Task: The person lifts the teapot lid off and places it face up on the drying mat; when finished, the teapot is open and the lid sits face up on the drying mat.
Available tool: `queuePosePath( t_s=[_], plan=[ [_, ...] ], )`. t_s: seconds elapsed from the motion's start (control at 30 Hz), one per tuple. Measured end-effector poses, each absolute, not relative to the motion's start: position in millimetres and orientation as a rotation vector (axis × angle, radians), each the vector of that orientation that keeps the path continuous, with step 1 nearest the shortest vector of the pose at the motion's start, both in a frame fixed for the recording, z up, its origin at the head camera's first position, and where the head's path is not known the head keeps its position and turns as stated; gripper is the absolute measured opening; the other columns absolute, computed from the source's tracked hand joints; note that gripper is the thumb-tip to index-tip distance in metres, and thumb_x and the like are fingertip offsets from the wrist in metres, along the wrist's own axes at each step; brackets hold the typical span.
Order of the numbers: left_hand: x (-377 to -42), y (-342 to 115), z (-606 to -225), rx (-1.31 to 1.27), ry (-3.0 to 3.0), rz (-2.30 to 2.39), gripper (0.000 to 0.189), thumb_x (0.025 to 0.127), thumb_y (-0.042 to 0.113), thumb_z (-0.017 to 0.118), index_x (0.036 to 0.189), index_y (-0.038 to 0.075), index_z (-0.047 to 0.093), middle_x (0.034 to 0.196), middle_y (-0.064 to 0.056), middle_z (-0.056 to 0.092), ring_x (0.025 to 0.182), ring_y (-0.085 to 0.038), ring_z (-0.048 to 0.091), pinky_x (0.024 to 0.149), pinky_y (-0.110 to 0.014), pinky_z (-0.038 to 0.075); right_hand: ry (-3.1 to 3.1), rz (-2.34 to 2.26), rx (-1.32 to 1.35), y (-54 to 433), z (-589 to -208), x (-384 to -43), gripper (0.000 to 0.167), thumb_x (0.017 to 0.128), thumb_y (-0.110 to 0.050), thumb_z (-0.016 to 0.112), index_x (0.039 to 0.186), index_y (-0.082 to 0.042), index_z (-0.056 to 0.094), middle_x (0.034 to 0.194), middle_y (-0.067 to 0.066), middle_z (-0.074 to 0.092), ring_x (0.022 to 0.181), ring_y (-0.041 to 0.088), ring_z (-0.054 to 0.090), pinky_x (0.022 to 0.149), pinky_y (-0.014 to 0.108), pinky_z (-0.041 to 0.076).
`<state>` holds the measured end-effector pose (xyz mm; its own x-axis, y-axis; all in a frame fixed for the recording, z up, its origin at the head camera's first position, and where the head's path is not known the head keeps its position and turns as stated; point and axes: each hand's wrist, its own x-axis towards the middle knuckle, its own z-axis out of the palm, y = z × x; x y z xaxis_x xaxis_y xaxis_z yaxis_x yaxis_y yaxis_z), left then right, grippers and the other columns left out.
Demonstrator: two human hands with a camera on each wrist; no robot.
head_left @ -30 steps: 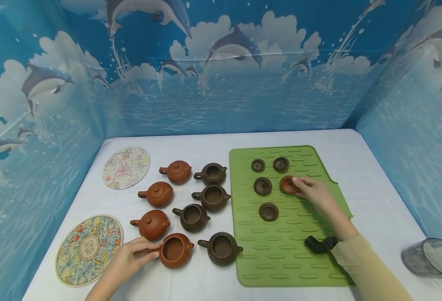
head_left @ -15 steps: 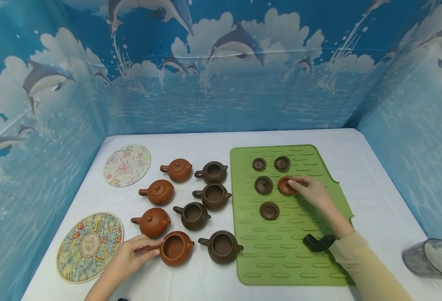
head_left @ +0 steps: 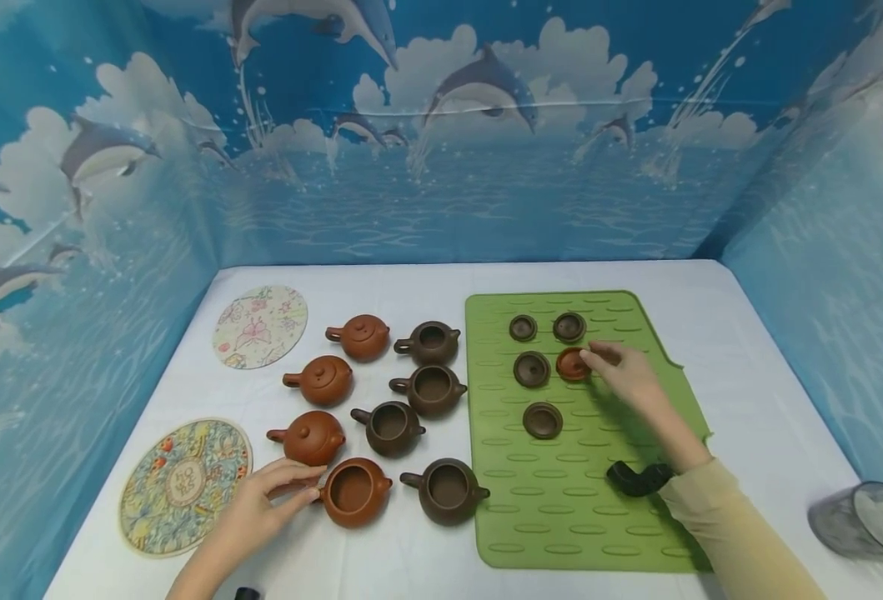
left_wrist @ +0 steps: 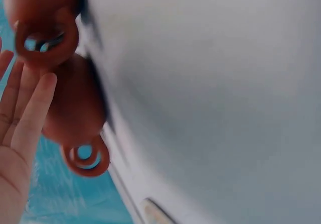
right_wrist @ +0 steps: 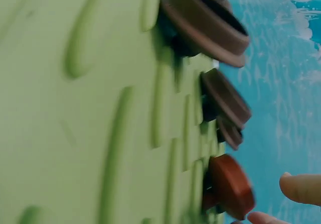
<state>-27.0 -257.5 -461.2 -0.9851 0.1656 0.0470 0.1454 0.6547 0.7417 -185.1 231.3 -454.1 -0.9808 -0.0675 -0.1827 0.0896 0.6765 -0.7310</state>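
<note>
My left hand is beside the handle of a lidless reddish-brown teapot, thumb and forefinger parted. In the left wrist view the fingers lie straight by the pot's looped handle. On the green mat, my right hand is at the right edge of a reddish teapot lid lying upside down. The right wrist view has the thumb apart from this lid, a fingertip close below it. Several dark brown lids lie upturned around it.
Reddish teapots with lids stand in a column at left, beside lidless dark brown teapots. Two round patterned mats lie farther left. A clear glass is at the right edge. A dolphin-print curtain surrounds the table.
The reddish lid has shifted slightly left, nearer the dark lid, and the right fingers have loosened from it. The left fingers have parted at the teapot's handle. The head view has drifted a little.
</note>
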Motion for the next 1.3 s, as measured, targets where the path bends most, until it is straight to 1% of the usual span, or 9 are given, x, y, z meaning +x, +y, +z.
queuePosePath(
  t_s=[0.23, 0.33, 0.43, 0.57, 0.63, 0.83, 1.0, 1.2, 1.3],
  plan=[
    [-39, -276, -440, 0.202, 3.062, 1.147, 0.029, 0.083, 0.004, 0.077, 0.109, 0.016, 0.076, 0.101, 0.004, 0.072, 0.094, 0.009, 0.06, 0.077, -0.019, 0.058, 2.74, -1.234, -0.069, 205, -428, -177, 0.055, 0.103, -0.038, 0.05, 0.145, -0.003, 0.046, 0.149, 0.027, 0.042, 0.131, 0.05, 0.045, 0.097, 0.059, 0.047],
    [-51, -288, -435, 0.113, 3.086, 1.09, 0.027, 0.086, 0.006, 0.075, 0.111, 0.015, 0.075, 0.105, 0.001, 0.072, 0.097, 0.01, 0.058, 0.078, -0.016, 0.056, 2.713, -1.316, -0.172, 181, -418, -174, 0.048, 0.102, -0.031, 0.055, 0.142, -0.004, 0.051, 0.148, 0.023, 0.045, 0.132, 0.047, 0.045, 0.103, 0.057, 0.045],
    [-65, -297, -434, 0.066, 3.043, 1.071, 0.025, 0.091, 0.009, 0.071, 0.116, 0.012, 0.073, 0.112, -0.003, 0.07, 0.102, -0.001, 0.062, 0.081, -0.016, 0.056, 2.652, -1.388, -0.295, 151, -410, -172, 0.043, 0.1, -0.027, 0.058, 0.138, -0.007, 0.056, 0.145, 0.02, 0.049, 0.131, 0.044, 0.047, 0.104, 0.055, 0.046],
    [-81, -305, -439, 0.097, 2.965, 1.117, 0.027, 0.094, 0.011, 0.067, 0.121, 0.009, 0.071, 0.119, -0.009, 0.067, 0.11, -0.026, 0.066, 0.085, -0.025, 0.058, 2.564, -1.439, -0.457, 104, -400, -169, 0.038, 0.097, -0.025, 0.063, 0.132, -0.011, 0.062, 0.139, 0.014, 0.057, 0.129, 0.039, 0.052, 0.103, 0.052, 0.047],
    [-87, -307, -443, 0.117, 2.926, 1.151, 0.027, 0.095, 0.012, 0.066, 0.121, 0.007, 0.07, 0.121, -0.012, 0.066, 0.112, -0.033, 0.065, 0.087, -0.03, 0.058, 2.505, -1.462, -0.551, 79, -397, -168, 0.036, 0.096, -0.022, 0.065, 0.129, -0.01, 0.065, 0.136, 0.013, 0.06, 0.126, 0.036, 0.055, 0.104, 0.049, 0.047],
    [-97, -311, -453, 0.091, 2.802, 1.23, 0.027, 0.095, 0.014, 0.066, 0.12, 0.005, 0.07, 0.122, -0.014, 0.066, 0.115, -0.035, 0.063, 0.092, -0.036, 0.056, 2.333, -1.452, -0.757, 9, -396, -163, 0.031, 0.094, -0.017, 0.066, 0.123, -0.007, 0.068, 0.127, 0.01, 0.066, 0.12, 0.028, 0.061, 0.102, 0.041, 0.051],
    [-97, -313, -458, 0.052, 2.76, 1.19, 0.026, 0.094, 0.019, 0.067, 0.118, 0.008, 0.072, 0.12, -0.012, 0.069, 0.115, -0.034, 0.064, 0.094, -0.042, 0.055, 2.247, -1.287, -0.796, -41, -403, -159, 0.029, 0.094, -0.023, 0.067, 0.122, -0.013, 0.07, 0.123, 0.001, 0.069, 0.117, 0.02, 0.062, 0.098, 0.032, 0.052],
    [-95, -315, -463, 0.036, 2.767, 1.157, 0.025, 0.094, 0.019, 0.068, 0.116, 0.009, 0.073, 0.117, -0.01, 0.071, 0.113, -0.031, 0.065, 0.091, -0.036, 0.056, 2.288, -1.099, -0.839, -84, -415, -157, 0.028, 0.093, -0.026, 0.07, 0.118, -0.015, 0.072, 0.117, -0.003, 0.072, 0.107, 0.008, 0.063, 0.087, 0.019, 0.051],
    [-92, -316, -464, 0.048, 2.778, 1.162, 0.024, 0.094, 0.019, 0.068, 0.115, 0.008, 0.073, 0.116, -0.012, 0.07, 0.113, -0.033, 0.064, 0.091, -0.039, 0.056, 2.327, -1.014, -0.865, -97, -419, -155, 0.026, 0.092, -0.025, 0.071, 0.116, -0.016, 0.074, 0.115, -0.005, 0.073, 0.106, 0.006, 0.063, 0.086, 0.017, 0.05]
  ],
)
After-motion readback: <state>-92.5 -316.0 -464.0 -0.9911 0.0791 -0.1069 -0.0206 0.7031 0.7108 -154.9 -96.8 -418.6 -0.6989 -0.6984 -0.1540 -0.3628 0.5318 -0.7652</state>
